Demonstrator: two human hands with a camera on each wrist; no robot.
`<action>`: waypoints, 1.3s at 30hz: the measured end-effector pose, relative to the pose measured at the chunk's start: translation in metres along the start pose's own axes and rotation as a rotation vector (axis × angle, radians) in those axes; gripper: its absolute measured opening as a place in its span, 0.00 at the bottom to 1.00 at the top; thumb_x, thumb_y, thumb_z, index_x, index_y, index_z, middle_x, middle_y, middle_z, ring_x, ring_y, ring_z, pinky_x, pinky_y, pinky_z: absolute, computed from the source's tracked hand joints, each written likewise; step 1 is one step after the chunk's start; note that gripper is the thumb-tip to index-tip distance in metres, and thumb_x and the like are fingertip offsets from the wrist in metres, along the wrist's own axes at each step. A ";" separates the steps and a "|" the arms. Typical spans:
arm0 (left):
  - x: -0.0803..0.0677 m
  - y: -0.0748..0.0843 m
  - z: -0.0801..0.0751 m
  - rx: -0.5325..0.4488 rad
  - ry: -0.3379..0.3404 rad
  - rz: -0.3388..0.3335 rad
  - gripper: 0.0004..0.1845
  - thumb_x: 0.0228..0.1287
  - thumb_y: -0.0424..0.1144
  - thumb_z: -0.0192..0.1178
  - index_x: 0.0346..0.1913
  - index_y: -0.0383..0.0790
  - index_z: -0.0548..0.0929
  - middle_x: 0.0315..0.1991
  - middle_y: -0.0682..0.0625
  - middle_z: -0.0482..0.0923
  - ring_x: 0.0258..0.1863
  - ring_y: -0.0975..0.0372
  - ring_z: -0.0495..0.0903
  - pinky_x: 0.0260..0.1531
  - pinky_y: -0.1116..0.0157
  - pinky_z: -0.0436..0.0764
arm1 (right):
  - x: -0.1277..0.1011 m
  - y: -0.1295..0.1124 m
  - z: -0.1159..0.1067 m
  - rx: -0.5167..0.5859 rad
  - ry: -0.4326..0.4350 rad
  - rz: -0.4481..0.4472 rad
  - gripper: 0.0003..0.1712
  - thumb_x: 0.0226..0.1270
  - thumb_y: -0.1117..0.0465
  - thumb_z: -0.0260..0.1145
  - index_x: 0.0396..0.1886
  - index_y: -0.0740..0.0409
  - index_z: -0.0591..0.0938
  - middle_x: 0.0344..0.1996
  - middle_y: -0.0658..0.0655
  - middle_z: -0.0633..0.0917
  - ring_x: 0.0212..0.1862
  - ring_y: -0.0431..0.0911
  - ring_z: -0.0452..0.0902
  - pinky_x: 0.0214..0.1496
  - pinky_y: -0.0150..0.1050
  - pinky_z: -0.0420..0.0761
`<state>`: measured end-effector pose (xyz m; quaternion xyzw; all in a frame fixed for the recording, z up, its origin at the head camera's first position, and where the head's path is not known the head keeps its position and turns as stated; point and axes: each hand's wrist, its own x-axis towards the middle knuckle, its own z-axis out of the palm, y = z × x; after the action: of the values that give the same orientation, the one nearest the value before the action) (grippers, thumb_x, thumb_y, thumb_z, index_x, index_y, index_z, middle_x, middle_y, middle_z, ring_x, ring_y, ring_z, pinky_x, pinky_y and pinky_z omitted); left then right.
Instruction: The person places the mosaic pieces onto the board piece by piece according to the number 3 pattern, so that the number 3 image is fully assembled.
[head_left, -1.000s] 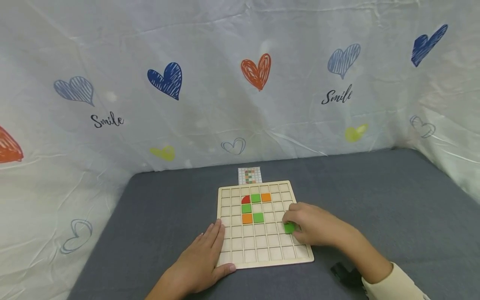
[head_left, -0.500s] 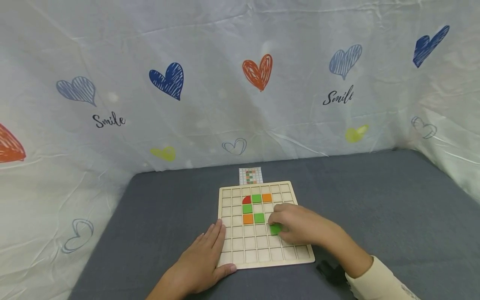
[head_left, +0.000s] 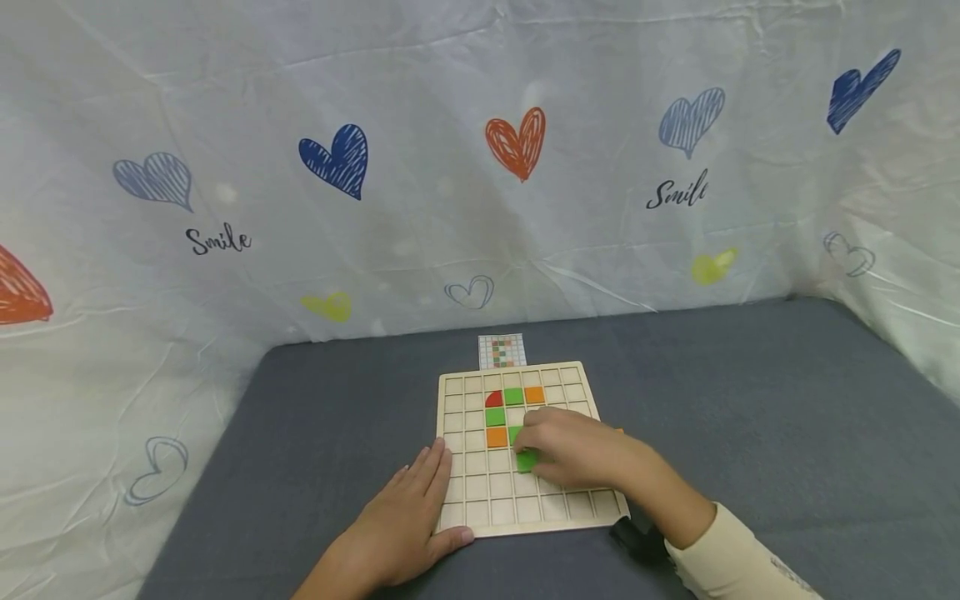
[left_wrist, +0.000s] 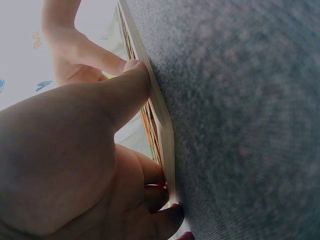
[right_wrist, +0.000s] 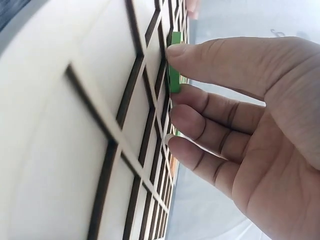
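Observation:
My right hand (head_left: pixel 573 450) pinches a green square tile (head_left: pixel 527 461) between thumb and fingers, over the middle of a wooden grid board (head_left: pixel 551 527). In the right wrist view the green tile (right_wrist: pixel 175 82) stands on edge in the picture, close to the grid ribs. My left hand (head_left: pixel 393 521) lies along the board's left edge, its thumb at the front edge. Set in the board are a red quarter-round tile (head_left: pixel 493 399), orange tiles (head_left: pixel 497 437) and several green tiles (head_left: pixel 495 417). One green tile is partly covered by my right fingers.
A small printed pattern card (head_left: pixel 502 352) lies behind the board. A bit of orange (head_left: pixel 619 431) shows past my right wrist. Below that wrist is a black object (head_left: pixel 633 542). Grey cloth (head_left: pixel 337 417) covers the table, with a heart-printed curtain (head_left: pixel 405 250) behind.
My right hand has moved left across the board with the green tile, from the right columns to the middle. My left hand has stayed in place.

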<state>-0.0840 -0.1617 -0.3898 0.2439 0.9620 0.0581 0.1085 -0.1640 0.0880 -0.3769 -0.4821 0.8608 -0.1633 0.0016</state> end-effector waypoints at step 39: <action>0.001 -0.001 0.002 -0.005 0.014 0.013 0.48 0.59 0.70 0.36 0.69 0.33 0.49 0.70 0.40 0.41 0.67 0.50 0.45 0.59 0.50 0.57 | 0.013 -0.017 0.013 -0.071 0.053 -0.034 0.15 0.59 0.67 0.60 0.15 0.47 0.76 0.17 0.40 0.65 0.22 0.37 0.60 0.25 0.28 0.62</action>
<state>-0.0853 -0.1622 -0.3922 0.2494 0.9609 0.0630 0.1022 -0.1547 0.0649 -0.3821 -0.4921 0.8573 -0.1454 -0.0411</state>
